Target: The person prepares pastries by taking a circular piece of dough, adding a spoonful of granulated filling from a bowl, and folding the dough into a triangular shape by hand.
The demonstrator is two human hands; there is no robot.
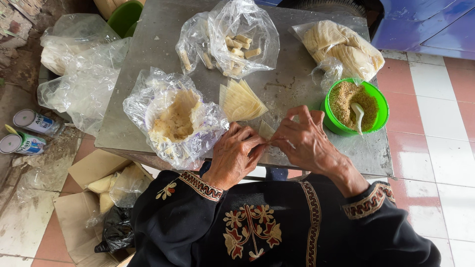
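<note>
My left hand point(236, 153) and my right hand point(304, 141) meet at the near edge of a grey metal table point(148, 59), both pinching one pale triangular pastry wrapper point(265, 130). Just beyond lies a fanned stack of the same pale wrappers point(241, 101). Left of my left hand sits a clear bag of pale mashed filling point(175, 118). A green bowl point(378, 106) of brown crumbs with a white spoon point(357, 114) stands right of my right hand.
A clear bag with small rolled pieces point(237, 42) and a bag of more wrappers point(341, 47) lie at the table's far side. Empty plastic bags point(79, 74) hang off the left edge. Two cans point(24, 133) and an open cardboard box point(84, 207) sit on the floor.
</note>
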